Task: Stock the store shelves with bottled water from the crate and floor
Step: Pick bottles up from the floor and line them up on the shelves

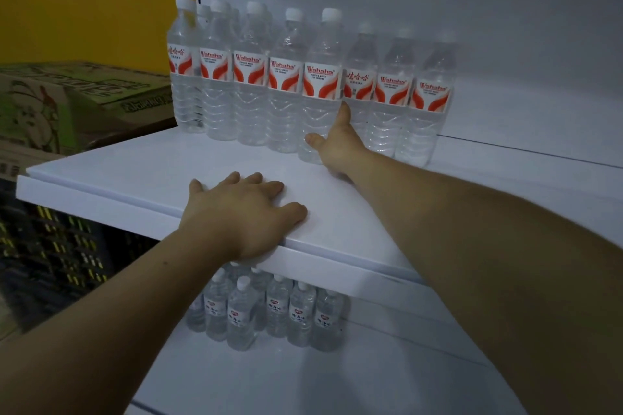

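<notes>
At six o'clock, nearest the camera, the lower shelf [337, 381] carries a tight cluster of small bottles [269, 310] tucked under the upper shelf [135, 165], and a dark slatted crate [50, 246] shows at eight o'clock. Just above the cluster, the left hand [242, 212] lies flat on the upper shelf's front lip, fingers spread and holding nothing. Weight leaned there could flex the board, I judge, and any wobble would pass straight to the tall bottles standing on it. Farther in, at one o'clock from that hand, the right hand [337, 145] meets the end bottle [320, 84] of the front row low on its body, thumb splayed across the front and one finger running up its right side. The other fingers are hidden, so I cannot tell whether it grips or only nudges. The front row of water bottles [249, 77] stands upright, shoulder to shoulder, running off toward ten o'clock. Three more bottles [394, 91], seemingly a row behind, stand at two o'clock just beside the wrist. The main risk is that a low push on a tall, narrow bottle topples it into its neighbours, domino-fashion. A careless forearm could also clip the three beside it. At ten o'clock, cardboard boxes [50, 104] sit beyond the shelf's left end.
</notes>
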### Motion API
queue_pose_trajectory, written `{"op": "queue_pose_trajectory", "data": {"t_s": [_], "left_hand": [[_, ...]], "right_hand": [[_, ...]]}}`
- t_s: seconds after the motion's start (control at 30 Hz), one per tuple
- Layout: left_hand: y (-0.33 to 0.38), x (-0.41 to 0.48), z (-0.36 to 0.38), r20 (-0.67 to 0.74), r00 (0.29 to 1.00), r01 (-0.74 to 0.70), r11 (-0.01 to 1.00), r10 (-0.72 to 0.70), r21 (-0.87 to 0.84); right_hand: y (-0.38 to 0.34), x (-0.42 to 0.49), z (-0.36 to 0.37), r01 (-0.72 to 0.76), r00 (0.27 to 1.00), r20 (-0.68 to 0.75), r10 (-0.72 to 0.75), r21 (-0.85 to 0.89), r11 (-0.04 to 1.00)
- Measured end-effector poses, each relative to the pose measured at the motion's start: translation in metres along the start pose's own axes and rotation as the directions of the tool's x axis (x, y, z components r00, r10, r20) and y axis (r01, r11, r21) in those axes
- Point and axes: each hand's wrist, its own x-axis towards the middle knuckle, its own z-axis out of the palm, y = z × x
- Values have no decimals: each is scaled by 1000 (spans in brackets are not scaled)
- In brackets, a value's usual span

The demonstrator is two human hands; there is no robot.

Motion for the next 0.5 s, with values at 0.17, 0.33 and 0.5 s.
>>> {"op": "queue_pose_trajectory", "data": {"t_s": [0.17, 0.33, 0.5], "left_hand": [[-1, 0, 1, -14, 1000, -11, 1000, 11, 12], [-1, 1, 3, -18, 1000, -9, 1000, 9, 13], [-1, 0, 3, -9, 1000, 1, 1000, -1, -6]], "right_hand": [[2, 7, 4, -9, 1000, -29, 9, -4, 1000], [2, 14, 6, -1, 997, -72, 1, 0, 1000], [2, 16, 12, -10, 990, -141, -10, -137, 991]]}}
